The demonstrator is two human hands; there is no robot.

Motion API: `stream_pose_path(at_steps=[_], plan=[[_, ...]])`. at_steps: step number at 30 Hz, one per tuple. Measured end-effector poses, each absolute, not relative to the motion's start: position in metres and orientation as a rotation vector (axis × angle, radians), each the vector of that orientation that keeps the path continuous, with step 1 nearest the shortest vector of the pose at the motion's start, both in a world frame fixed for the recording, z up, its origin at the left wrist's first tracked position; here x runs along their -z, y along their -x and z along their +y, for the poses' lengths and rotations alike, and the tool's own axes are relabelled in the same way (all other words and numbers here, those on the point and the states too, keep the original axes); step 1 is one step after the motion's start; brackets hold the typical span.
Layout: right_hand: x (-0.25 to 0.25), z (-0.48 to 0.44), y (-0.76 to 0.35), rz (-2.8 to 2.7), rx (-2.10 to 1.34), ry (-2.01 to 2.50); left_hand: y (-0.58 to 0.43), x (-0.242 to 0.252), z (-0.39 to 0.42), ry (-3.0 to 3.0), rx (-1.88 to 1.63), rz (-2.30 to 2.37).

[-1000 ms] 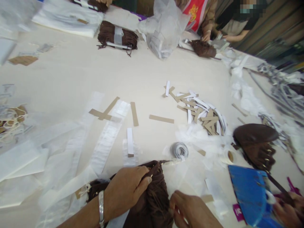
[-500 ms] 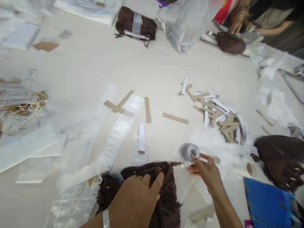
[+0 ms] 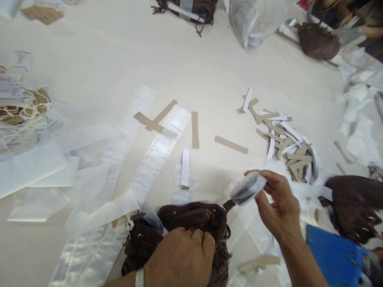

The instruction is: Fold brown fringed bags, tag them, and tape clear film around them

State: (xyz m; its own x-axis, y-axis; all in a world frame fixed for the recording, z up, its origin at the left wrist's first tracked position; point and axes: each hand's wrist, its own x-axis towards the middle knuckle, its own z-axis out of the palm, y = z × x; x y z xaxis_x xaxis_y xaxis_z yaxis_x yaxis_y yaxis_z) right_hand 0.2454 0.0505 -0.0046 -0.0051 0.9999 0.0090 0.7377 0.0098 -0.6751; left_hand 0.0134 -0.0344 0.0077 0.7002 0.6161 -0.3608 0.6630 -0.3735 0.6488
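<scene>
A brown fringed handbag [image 3: 193, 212] lies at the bottom middle, its top showing an opening. My left hand [image 3: 182, 255] is on the bag with fingers curled over the edge of that opening. My right hand [image 3: 278, 205] pinches a bundle wrapped in whitish film [image 3: 249, 188], just right of the bag. A short brown strap end with a metal ring [image 3: 228, 205] joins the bundle to the bag. What is inside the wrapping is blurred, though it looks dark grey. A white cord is tied near the bag's left side.
Cardboard strips [image 3: 295, 153] are piled at right, with several loose in the middle. Clear plastic sleeves [image 3: 161, 147] and white sheets [image 3: 32, 169] lie left, near corded tags [image 3: 26, 105]. A blue folder [image 3: 332, 255] and another brown bag [image 3: 356, 199] are at right. A co-worker's arm shows top right.
My right hand has closed on the wrapped bundle and lifted and tilted it off the table. My left hand's fingers have curled more on the bag. The view has shifted.
</scene>
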Motion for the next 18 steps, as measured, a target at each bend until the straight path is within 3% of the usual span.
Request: stream_pose_path(at_steps=[7,13,15,18], plan=[[-0.012,0.066,-0.185,-2.436,-1.403,1.273,-0.011,-0.008,-0.032,-2.079,0.088,0.938],[-0.011,0.08,-0.18,-2.268,-2.123,1.216,0.003,-0.007,-0.029,-1.954,0.088,1.043],[-0.007,0.084,-0.181,-2.262,-2.207,1.156,0.012,-0.004,-0.029,-1.902,0.082,1.068],[-0.003,0.083,-0.181,-2.451,-2.07,0.959,0.028,0.001,-0.035,-1.867,0.006,1.116]])
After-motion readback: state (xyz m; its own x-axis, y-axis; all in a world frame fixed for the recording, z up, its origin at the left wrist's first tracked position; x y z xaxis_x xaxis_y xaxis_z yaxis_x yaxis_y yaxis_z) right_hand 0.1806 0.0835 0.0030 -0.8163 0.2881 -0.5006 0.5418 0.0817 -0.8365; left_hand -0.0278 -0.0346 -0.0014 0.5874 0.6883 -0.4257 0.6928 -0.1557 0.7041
